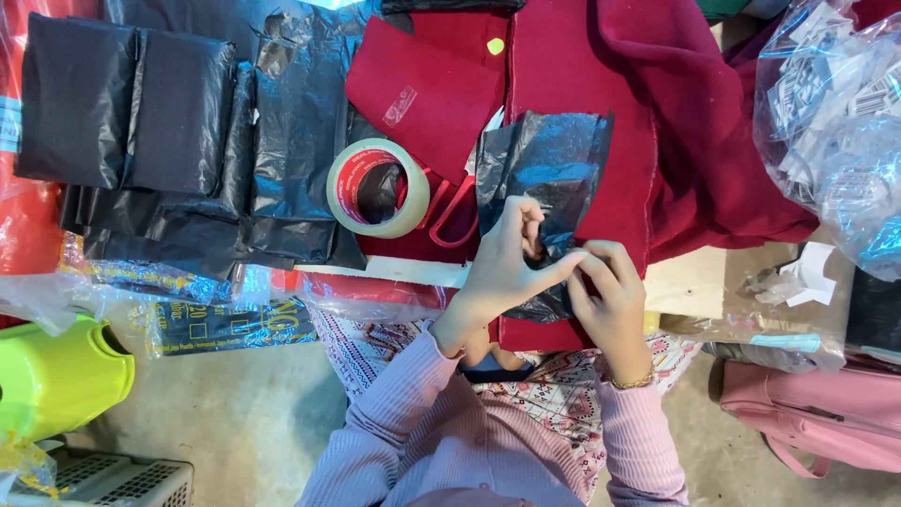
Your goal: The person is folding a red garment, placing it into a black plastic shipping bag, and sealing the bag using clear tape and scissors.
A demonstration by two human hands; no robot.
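Both my hands meet over a crumpled black plastic bag [544, 164] lying on dark red cloth [582, 84]. My left hand [502, 268] pinches the bag's lower edge between thumb and fingers. My right hand [610, 291] grips the same edge just beside it, fingertips touching the left ones. The bag's lower part is hidden behind my hands. A roll of clear tape [377, 188] and red-handled scissors [452, 214] lie just left of the bag.
Stacks of folded black bags [169, 122] fill the left side. Clear bags of paper tags [835, 122] sit at the right. A lime green plastic stool [56, 376], a white basket [122, 483] and a pink bag [817, 413] stand on the floor.
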